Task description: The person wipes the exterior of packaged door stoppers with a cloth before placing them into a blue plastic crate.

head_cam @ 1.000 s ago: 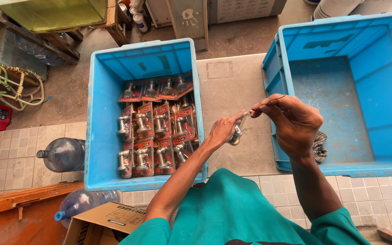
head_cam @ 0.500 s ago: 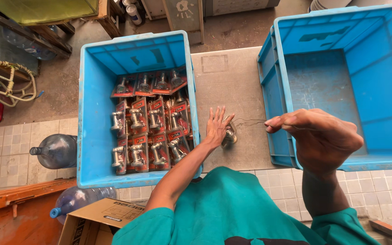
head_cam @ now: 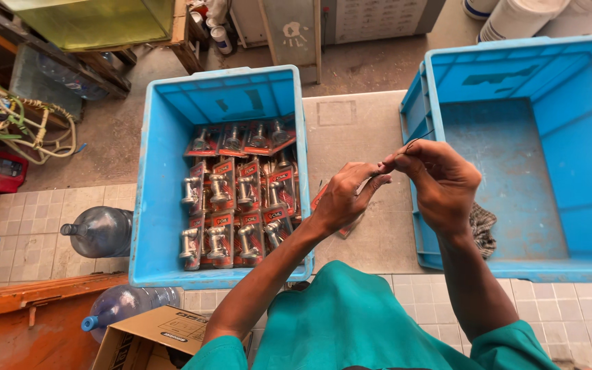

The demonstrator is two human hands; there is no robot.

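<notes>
Blue plastic crate (head_cam: 173,205) on the left holds about a dozen red-carded packs of metal fittings (head_cam: 238,195). Left hand (head_cam: 340,202) grips one red pack (head_cam: 320,199); right hand (head_cam: 440,181) pinches a thin dark wire (head_cam: 416,142). Second blue crate (head_cam: 549,171) sits right.

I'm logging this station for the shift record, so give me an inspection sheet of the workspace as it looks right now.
Surface: grey slab between two crates, on tiled floor.
Job's things: packaged metal fittings fill the left blue crate; one red pack sits under the left hand.
Right blue crate: nothing seen inside.
Clutter: checked rag, water bottles, cardboard box.
Grips: left hand and right hand meet fingertip to fingertip, pinching a thin wire.
Cables: bundle at far left.
Surroundings: stacked buckets at top.
</notes>
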